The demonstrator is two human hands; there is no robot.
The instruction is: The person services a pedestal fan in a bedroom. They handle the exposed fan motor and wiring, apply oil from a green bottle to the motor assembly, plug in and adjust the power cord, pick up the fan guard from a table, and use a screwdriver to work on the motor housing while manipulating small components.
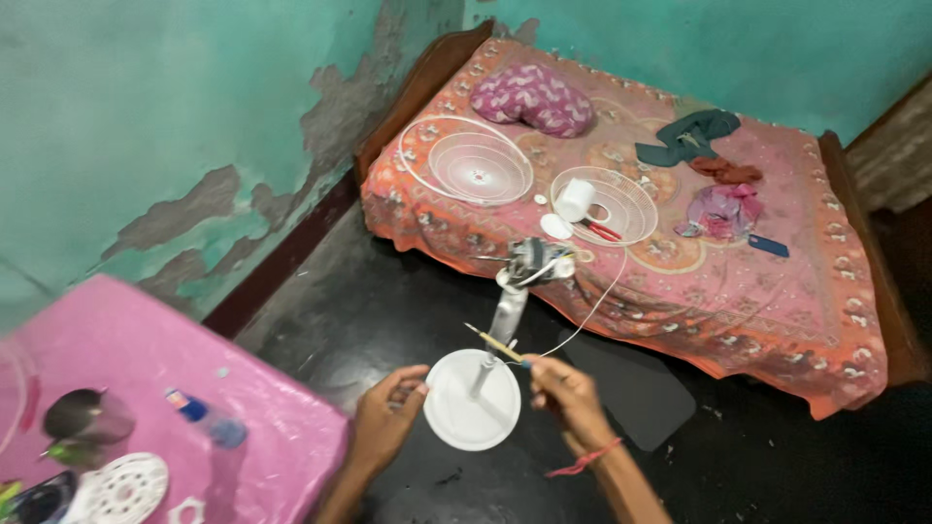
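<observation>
left hand (386, 419): fingers curled on round white plastic fan base (472, 400)
right hand (566, 393): pinching thin wooden-handled screwdriver (496, 344) (tip at stand)

Fan grilles (481, 167) on bed (777, 311)

Small bottle (207, 418) with blue cap and blue-red label lies on its side on the pink table (146, 349), just right of the metal cup (85, 417). No other packages, signs or screens can be made out.
</observation>
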